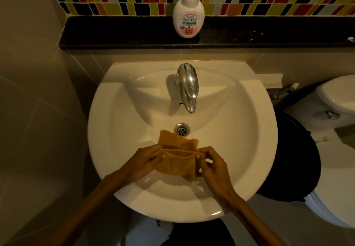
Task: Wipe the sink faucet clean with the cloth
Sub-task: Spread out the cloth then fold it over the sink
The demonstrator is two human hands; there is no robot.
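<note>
Both hands — left hand (143, 161), right hand (212, 164) — pinch the cloth (177, 164), folding it into a pad. The faucet (188, 86) stands far, untouched.

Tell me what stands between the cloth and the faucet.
Nothing visible does. Both hands, left and right, hold the cloth over the near side of the sink. Only open basin and the drain lie between it and the faucet.
</note>
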